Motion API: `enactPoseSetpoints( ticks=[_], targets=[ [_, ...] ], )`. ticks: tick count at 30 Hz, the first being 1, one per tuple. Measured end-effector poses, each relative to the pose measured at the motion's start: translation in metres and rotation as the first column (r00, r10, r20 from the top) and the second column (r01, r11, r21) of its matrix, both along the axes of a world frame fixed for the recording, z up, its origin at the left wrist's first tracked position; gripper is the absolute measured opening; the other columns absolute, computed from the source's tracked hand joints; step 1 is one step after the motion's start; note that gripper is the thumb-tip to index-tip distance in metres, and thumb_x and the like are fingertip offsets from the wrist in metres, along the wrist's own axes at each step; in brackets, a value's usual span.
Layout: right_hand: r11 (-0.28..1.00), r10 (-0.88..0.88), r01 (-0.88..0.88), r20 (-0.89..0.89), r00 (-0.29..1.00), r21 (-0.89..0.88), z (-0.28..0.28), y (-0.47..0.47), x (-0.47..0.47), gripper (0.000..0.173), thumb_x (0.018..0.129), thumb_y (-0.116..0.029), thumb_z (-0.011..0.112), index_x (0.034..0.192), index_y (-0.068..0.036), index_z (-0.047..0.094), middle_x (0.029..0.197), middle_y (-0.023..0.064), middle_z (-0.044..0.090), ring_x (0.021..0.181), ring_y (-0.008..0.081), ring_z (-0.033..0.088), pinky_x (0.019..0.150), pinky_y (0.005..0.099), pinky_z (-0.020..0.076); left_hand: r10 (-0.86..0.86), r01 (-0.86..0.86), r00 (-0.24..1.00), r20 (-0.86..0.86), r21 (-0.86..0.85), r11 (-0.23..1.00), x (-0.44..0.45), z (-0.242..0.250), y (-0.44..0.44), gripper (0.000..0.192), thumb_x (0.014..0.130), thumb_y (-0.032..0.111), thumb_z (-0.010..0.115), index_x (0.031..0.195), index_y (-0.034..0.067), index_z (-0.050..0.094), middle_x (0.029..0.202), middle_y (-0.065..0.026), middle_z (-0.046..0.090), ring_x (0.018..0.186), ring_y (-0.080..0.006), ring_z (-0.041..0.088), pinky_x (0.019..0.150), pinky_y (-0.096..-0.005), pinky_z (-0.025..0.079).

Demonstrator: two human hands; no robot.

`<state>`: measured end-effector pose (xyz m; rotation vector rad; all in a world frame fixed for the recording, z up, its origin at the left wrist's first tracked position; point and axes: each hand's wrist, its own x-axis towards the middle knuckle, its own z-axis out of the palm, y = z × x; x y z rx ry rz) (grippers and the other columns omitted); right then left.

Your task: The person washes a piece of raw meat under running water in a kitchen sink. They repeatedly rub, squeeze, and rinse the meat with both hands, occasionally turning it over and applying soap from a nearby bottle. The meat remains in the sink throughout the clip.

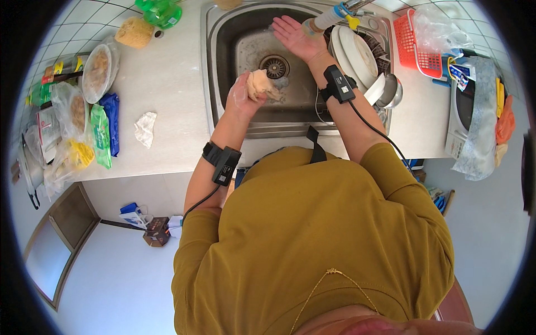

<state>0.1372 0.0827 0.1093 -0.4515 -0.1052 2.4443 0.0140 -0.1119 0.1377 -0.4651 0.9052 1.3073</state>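
My left hand, wet and with some whitish lather on it, is closed around a crumpled tan cloth or soft sponge. It is over the near left part of a stainless steel sink, close to the drain strainer. My right hand is palm up with its fingers extended, holding nothing, beside the faucet's spout. Whether water runs from the spout cannot be told. White plates stand tilted in the sink's right part, right of my right wrist, with a metal bowl near them.
A crumpled white tissue lies on the left counter. Farther left are a bagged bowl of food, packets and plastic bags. A yellow sponge and a green bottle stand at the back. A red basket and a covered microwave are right.
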Motion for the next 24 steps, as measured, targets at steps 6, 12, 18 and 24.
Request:
enactPoseSetpoints(
  ticks=[6, 12, 18, 24],
  targets=[
    [0.999, -0.020, 0.011, 0.182, 0.983, 0.049, -0.004, -0.002, -0.002, 0.061, 0.088, -0.038, 0.037, 0.131, 0.005, 0.028, 0.137, 0.0225, 0.029, 0.128, 0.0358, 0.025, 0.105, 0.0456, 0.0227, -0.011, 0.011, 0.999, 0.036, 0.009, 1.000, 0.002, -0.001, 0.003, 0.020, 0.090, 0.031, 0.045, 0.096, 0.013, 0.051, 0.090, -0.0035, 0.056, 0.073, -0.0180, 0.050, 0.048, -0.0255, 0.038],
    [0.985, 0.150, -0.160, -0.135, 0.979, -0.068, -0.008, 0.003, -0.001, 0.061, 0.089, -0.039, 0.035, 0.131, 0.006, 0.028, 0.138, 0.0226, 0.026, 0.130, 0.0352, 0.022, 0.106, 0.0450, 0.0201, 0.000, 0.000, 1.000, -0.014, -0.044, 0.999, 0.003, 0.001, 0.004, 0.022, 0.090, 0.031, 0.045, 0.096, 0.011, 0.053, 0.090, -0.0024, 0.057, 0.074, -0.0170, 0.051, 0.052, -0.0272, 0.039],
    [0.998, -0.043, 0.057, 0.304, 0.952, -0.038, -0.006, -0.004, -0.004, 0.056, 0.091, -0.033, 0.034, 0.131, 0.005, 0.028, 0.138, 0.0230, 0.026, 0.129, 0.0349, 0.024, 0.106, 0.0441, 0.0204, -0.002, 0.002, 1.000, -0.009, -0.031, 1.000, 0.004, 0.000, 0.004, 0.021, 0.090, 0.031, 0.046, 0.096, 0.012, 0.053, 0.089, -0.0022, 0.057, 0.075, -0.0176, 0.051, 0.052, -0.0274, 0.038],
    [0.994, 0.104, -0.107, 0.192, 0.976, 0.005, -0.008, -0.004, -0.010, 0.051, 0.092, -0.032, 0.034, 0.129, 0.002, 0.032, 0.135, 0.0215, 0.033, 0.126, 0.0337, 0.031, 0.103, 0.0420, 0.0262, -0.011, 0.012, 1.000, 0.002, -0.051, 0.999, 0.004, -0.003, 0.008, 0.019, 0.090, 0.029, 0.046, 0.097, 0.013, 0.051, 0.093, -0.0048, 0.055, 0.076, -0.0197, 0.050, 0.050, -0.0275, 0.041]
  ],
)
